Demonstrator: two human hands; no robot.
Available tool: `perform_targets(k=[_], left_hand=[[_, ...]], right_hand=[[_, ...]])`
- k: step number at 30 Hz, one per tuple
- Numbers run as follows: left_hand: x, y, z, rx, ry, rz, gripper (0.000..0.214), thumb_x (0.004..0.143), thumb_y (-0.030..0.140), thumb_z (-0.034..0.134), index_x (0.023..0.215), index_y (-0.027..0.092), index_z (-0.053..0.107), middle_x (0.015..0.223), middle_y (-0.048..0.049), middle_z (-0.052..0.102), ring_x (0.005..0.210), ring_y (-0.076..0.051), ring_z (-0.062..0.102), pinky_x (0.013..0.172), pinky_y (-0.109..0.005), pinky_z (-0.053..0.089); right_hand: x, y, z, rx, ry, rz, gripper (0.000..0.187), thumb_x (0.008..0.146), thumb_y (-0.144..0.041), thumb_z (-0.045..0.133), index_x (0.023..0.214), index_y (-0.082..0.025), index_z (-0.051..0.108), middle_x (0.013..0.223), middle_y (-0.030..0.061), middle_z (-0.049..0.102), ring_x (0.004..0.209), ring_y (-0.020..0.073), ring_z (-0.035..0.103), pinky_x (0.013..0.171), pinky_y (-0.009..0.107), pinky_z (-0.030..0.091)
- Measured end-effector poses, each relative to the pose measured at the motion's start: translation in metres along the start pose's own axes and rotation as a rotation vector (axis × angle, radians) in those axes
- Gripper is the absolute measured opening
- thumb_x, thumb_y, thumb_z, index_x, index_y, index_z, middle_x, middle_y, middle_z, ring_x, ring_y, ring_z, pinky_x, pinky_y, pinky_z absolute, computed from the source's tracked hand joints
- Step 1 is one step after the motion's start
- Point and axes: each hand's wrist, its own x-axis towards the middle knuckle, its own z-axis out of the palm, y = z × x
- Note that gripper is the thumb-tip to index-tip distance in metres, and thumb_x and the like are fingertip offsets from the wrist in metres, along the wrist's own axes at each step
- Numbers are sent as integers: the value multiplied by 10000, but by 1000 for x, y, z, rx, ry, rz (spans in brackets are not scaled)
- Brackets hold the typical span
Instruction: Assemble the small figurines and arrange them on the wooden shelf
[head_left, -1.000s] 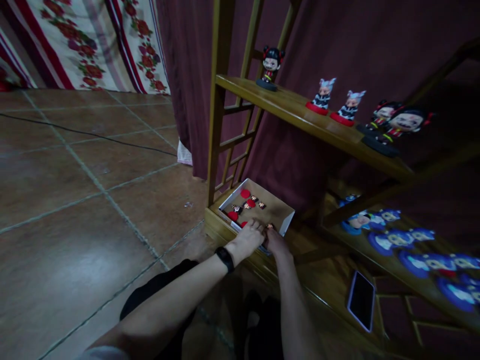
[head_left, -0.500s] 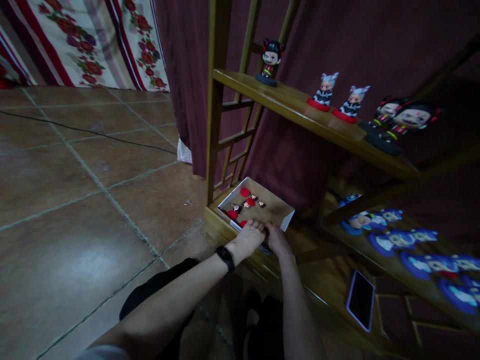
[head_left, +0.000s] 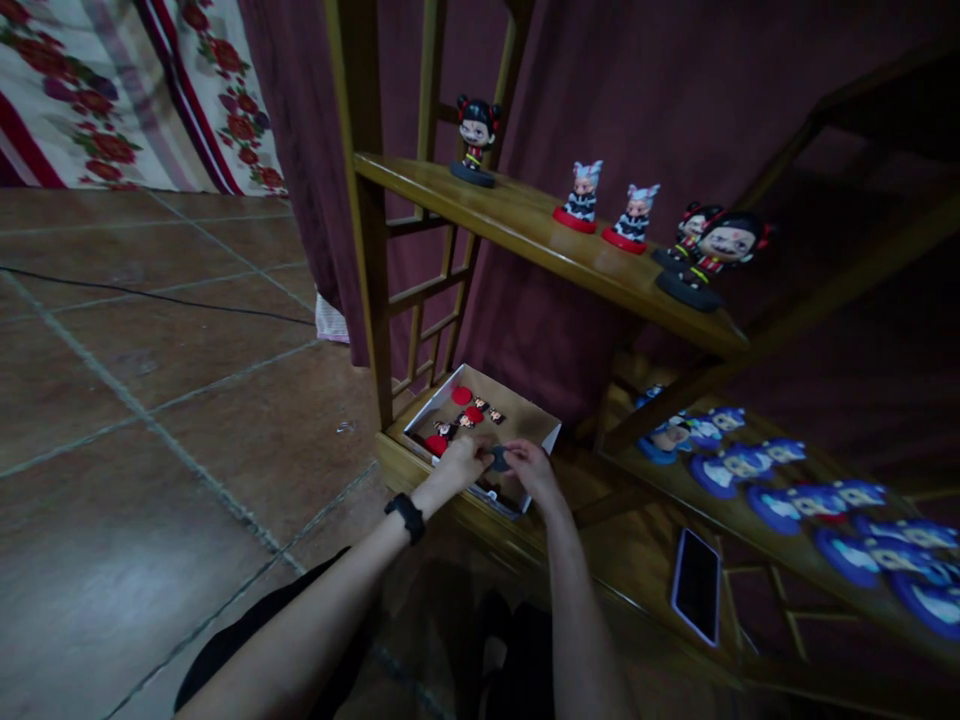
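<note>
"Both the left hand [head_left: 460,464] and the right hand [head_left: 534,470], what do their fingers hold?"
"They are clamped on one dark-grey round disc [head_left: 499,459], over the brown-and-white cardboard box [head_left: 517,409], toward its five o'clock."

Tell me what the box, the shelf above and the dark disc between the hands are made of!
The box looks like matte cardboard: thin, flat walls, brown inside. The shelf looks like varnished wood, since its brown top shines. The dark disc, evenly dull grey, may be plastic; too small to be sure.
</note>
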Motion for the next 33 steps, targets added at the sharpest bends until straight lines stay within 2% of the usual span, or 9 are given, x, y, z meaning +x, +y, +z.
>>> perform_targets(k=[4,8,12,14,17,20,23,28,33], left_hand=[[4,-2,5,-311,-15,-110,139,626,120,596,756,156,629,603,16,608,532,-123,554,542,-230,430],[8,-1,0,-584,48,-210,115,593,84,594,682,147,561,526,44,543,424,-76,481,462,-195,395],[11,-2,-13,-559,208,-328,112,586,97,610,632,152,524,482,60,494,410,-62,446,422,-167,355],[12,-3,-20,-524,276,-365,106,601,122,613,632,156,518,473,64,467,414,-65,441,407,-165,340],[10,-2,-28,-593,304,-407,128,621,146,626,644,157,501,506,53,477,453,-81,481,415,-170,365],[9,1,-32,-761,335,-456,189,630,148,657,689,161,478,585,33,522,516,-103,544,455,-197,430],[9,3,-34,-885,365,-486,212,665,161,659,734,169,459,612,24,534,509,-110,569,455,-216,454],[13,-4,-38,-898,422,-454,156,693,102,621,767,148,492,597,19,549,456,-85,555,421,-175,429],[13,-13,-52,-907,469,-433,174,662,29,588,794,127,533,622,-3,590,472,-99,576,444,-193,452]], right_hand=[[-1,-6,3,88,-13,-7,243,666,-331,583,845,-169,608,792,16,637,650,130,597,528,239,513],[-1,-9,5,152,-20,-24,262,707,-369,545,857,-168,618,805,31,648,652,130,610,592,269,526],[1,-6,0,66,97,-59,253,730,-351,509,871,-167,610,787,38,654,660,132,605,621,275,517],[3,-5,-6,-91,196,-85,239,745,-331,478,871,-181,614,812,39,661,695,142,604,655,281,510],[2,-7,-16,-380,303,-109,220,760,-292,449,868,-218,625,876,28,674,801,158,603,762,293,480],[0,-12,-20,-542,308,-101,223,777,-266,432,876,-236,629,921,20,680,863,156,599,813,281,447],[0,-14,-19,-597,283,-106,233,787,-245,421,889,-238,629,931,17,686,862,147,600,804,257,438],[4,-9,-16,-639,280,-127,241,785,-240,420,903,-229,630,905,19,692,824,143,607,765,238,437],[7,-5,-14,-653,280,-118,244,791,-251,415,899,-234,633,893,18,695,824,147,607,760,241,436]])
